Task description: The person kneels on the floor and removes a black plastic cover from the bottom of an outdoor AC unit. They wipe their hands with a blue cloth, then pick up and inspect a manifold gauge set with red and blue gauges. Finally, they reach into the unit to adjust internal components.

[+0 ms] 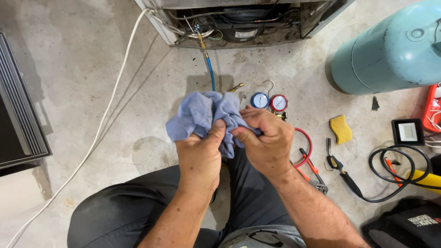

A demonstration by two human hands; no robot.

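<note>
Together, both hands bunch a blue rag (pixel 206 115).
Left hand (pixel 200 156) and right hand (pixel 266 138) pinch it tight, just before the gauge set (pixel 269 102).

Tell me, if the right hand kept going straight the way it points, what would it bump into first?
The right hand points up and left, and its fingers already grip the crumpled blue cloth, so that comes first. Beyond it probably lies the blue hose on the floor, though depth is hard to judge.
</note>
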